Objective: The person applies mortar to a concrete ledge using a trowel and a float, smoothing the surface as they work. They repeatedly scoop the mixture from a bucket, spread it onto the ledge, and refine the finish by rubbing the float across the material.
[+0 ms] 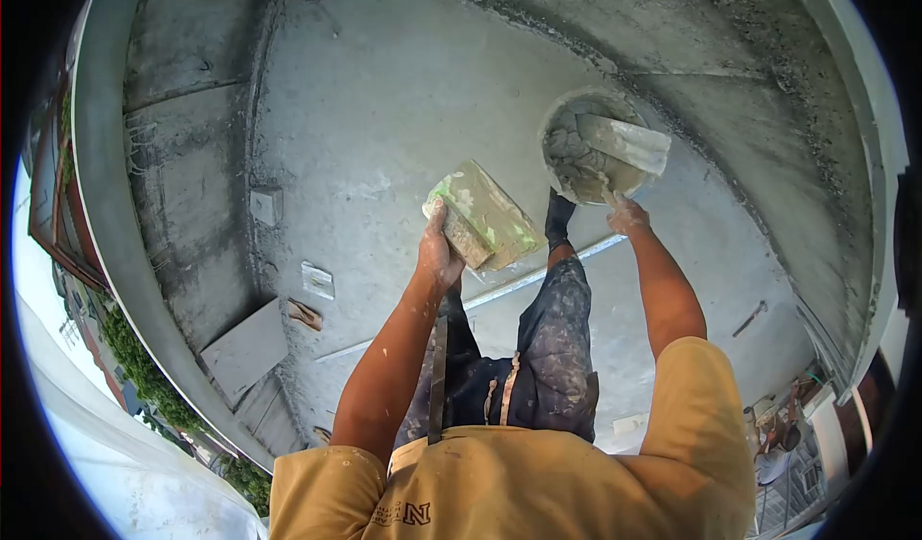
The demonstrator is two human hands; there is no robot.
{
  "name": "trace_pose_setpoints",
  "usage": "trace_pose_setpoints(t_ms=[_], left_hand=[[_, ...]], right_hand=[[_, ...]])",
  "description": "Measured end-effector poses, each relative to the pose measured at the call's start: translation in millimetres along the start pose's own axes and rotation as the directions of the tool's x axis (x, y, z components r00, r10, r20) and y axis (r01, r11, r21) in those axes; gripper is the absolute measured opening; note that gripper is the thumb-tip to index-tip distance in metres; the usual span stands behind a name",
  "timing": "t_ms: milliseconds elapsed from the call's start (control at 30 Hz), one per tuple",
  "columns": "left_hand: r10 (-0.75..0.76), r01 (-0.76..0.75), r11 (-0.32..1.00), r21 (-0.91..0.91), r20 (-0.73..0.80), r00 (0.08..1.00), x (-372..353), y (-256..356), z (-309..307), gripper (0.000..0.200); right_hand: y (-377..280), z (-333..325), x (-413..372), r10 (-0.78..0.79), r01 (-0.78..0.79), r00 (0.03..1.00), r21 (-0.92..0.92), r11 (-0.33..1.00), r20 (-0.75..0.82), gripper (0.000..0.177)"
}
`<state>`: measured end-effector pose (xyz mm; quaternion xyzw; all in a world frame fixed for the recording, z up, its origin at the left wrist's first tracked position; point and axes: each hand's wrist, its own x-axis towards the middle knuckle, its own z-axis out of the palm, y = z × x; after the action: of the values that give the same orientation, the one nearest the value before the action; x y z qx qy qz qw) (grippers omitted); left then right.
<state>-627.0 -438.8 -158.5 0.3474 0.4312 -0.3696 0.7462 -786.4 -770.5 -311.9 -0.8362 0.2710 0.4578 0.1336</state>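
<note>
My left hand (441, 250) is wrapped round a worn block-like handle (465, 240) on a flat rectangular board (495, 216), stained with grey and green. At the right, my right hand (627, 216) is closed at the near rim of a round bucket (554, 118), on a thin handle end (608, 192); where that handle leads is unclear. Wet grey mortar (573, 154) lies in the bucket. A broad pale trowel-like tool (624, 144) rests across the bucket, its end sticking out over the right rim.
A long straight strip (538, 276) crosses the concrete floor (403, 89). Along the left wall are a small block (266, 206), a flat plate (317, 281), sandals (304, 314) and a leaning board (245, 350). A hammer-like tool (750, 318) lies right.
</note>
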Motion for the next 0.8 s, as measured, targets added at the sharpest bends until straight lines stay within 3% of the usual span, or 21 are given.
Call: trace_pose_setpoints(t_ms=[67,167,267,333,433,500,533,633,667,700,800], left_hand=[[-0.032,0.032,0.999,-0.013,-0.029,0.999,24.4,-12.6,-8.0,0.056],[-0.077,0.085,0.992,0.097,-0.082,0.994,49.8,-25.4,0.7,0.057],[-0.124,0.139,0.979,0.150,-0.107,0.987,74.9,-37.1,13.4,0.054],[-0.153,0.169,0.965,0.202,-0.096,0.984,95.5,-47.2,19.7,0.052],[-0.173,0.208,0.937,0.279,-0.147,0.974,110.9,-59.2,45.7,0.052],[-0.270,0.274,0.932,0.237,-0.050,0.962,123.4,-64.6,55.0,0.052],[-0.315,0.308,0.926,0.218,-0.002,0.949,127.1,-67.9,58.4,0.053],[-0.428,0.382,0.795,0.470,-0.010,0.904,120.4,-72.1,72.2,0.061],[-0.408,0.361,0.803,0.475,-0.004,0.913,118.1,-73.5,70.1,0.063],[-0.386,0.337,0.810,0.480,0.004,0.922,114.3,-74.1,66.1,0.064],[-0.262,0.233,0.830,0.506,-0.016,0.965,109.9,-71.5,42.1,0.067]], right_hand=[[-1.2,15.2,31.1,-0.025,0.015,0.988,0.069,0.998,0.150,0.056],[-13.4,-1.5,-1.3,0.071,-0.103,0.980,0.165,0.981,0.186,0.053],[18.9,-0.4,-87.1,0.050,-0.039,0.999,0.467,0.883,-0.012,0.054],[37.3,-19.8,-158.0,-0.015,0.121,0.988,0.708,0.696,-0.155,0.054],[53.3,-40.9,-222.6,-0.111,0.273,0.959,0.734,0.621,-0.262,0.054],[58.1,-48.9,-238.6,-0.176,0.314,0.949,0.719,0.620,-0.263,0.054],[57.8,-45.9,-233.1,-0.169,0.295,0.955,0.698,0.653,-0.245,0.053],[48.3,-22.9,-179.3,-0.126,0.273,0.956,0.656,0.703,-0.264,0.052],[44.5,-14.4,-147.8,-0.095,0.299,0.940,0.657,0.692,-0.327,0.052],[43.1,-7.8,-113.4,-0.058,0.204,0.966,0.600,0.774,-0.254,0.052],[22.9,2.5,-30.0,0.004,0.056,0.994,0.542,0.839,-0.108,0.051]])
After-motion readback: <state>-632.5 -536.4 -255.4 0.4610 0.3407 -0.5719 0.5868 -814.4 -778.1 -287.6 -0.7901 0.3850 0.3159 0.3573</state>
